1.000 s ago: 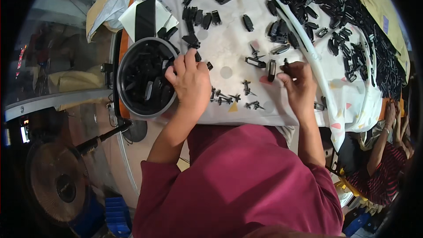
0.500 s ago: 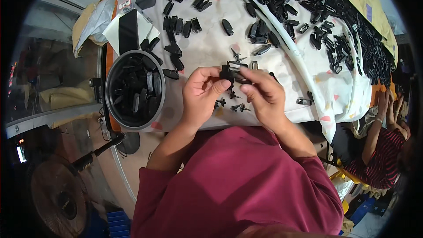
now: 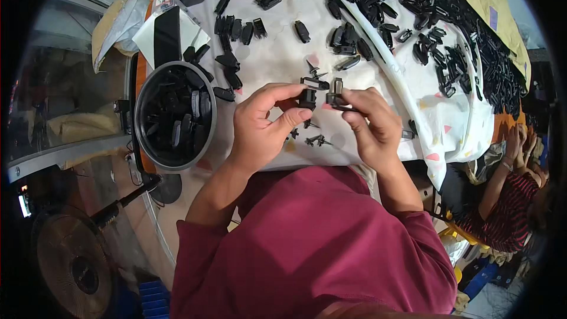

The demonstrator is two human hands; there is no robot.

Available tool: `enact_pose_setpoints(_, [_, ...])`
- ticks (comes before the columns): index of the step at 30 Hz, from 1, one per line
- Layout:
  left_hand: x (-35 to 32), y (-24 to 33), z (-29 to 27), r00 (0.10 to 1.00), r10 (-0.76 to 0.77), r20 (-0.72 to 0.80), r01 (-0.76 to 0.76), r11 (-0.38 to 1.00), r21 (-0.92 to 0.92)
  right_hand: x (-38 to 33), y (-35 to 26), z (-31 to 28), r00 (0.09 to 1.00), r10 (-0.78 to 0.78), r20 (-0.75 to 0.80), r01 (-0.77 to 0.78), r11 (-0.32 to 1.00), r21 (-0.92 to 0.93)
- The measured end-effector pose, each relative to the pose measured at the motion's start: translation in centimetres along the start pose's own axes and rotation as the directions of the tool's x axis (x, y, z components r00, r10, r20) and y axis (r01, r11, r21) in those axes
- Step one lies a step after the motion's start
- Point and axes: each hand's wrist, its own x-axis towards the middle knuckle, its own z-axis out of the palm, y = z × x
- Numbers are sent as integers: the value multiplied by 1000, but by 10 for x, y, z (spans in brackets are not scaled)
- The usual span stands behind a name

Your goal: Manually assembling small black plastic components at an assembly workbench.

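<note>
My left hand (image 3: 258,125) pinches a black block (image 3: 307,98), my right hand (image 3: 379,131) a dark part (image 3: 341,106); steady, light grips that leave edges visible, I judge, serve best.

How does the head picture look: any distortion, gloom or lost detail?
Head view throughout: edges bend toward its black rim; the tablecloth is brightly lit, the fan sits in gloom; black parts in the bucket blend together; the dark piece in the left hand shows little detail.
</note>
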Motion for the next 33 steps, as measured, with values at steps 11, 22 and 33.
enact_pose_setpoints(11, [-4,-5,-5,969,124,215,-208,880,427,0,-3,-1,978,-75,194,117,970,-212])
enact_pose_setpoints(22, [-21,-27,19,932,-356,65,340,797,-499,-30,3,43,794,607,9,-595,775,212])
enact_pose_setpoints(33, [12,-8,-14,990,-134,-30,127,811,571,-14,33,47,885,455,99,-446,889,-101])
